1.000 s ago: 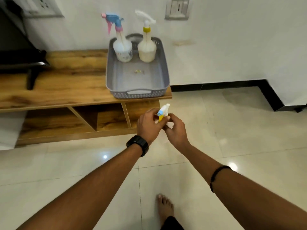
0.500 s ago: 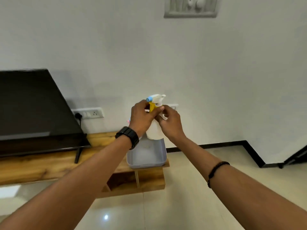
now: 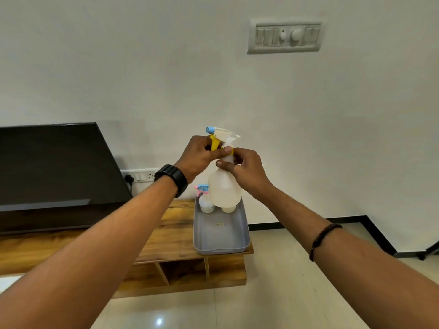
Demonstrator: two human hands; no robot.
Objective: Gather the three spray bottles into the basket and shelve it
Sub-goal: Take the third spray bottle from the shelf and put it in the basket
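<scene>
A translucent spray bottle [image 3: 224, 189] with a yellow trigger and blue nozzle is held up in front of me by both hands. My left hand [image 3: 198, 157] grips the trigger head and my right hand [image 3: 244, 170] pinches the neck. Behind it, a grey basket [image 3: 221, 245] sits on the right end of a wooden TV unit [image 3: 171, 236]. At the basket's back stand a small bottle with a pink and blue sprayer [image 3: 204, 200] and a second bottle [image 3: 228, 209], mostly hidden by the held one.
A black TV [image 3: 54, 172] stands on the unit's left part. Open cubbies [image 3: 185, 271] lie under the unit's top. A wall socket [image 3: 140, 175] sits by the TV and a switch panel [image 3: 285, 35] is higher up. Glossy tiled floor [image 3: 285, 293] spreads to the right.
The view has tilted up from the floor to the wall. Both hands have raised the bottle from in front of the unit's lower shelves to above the basket's level, keeping their hold on it.
</scene>
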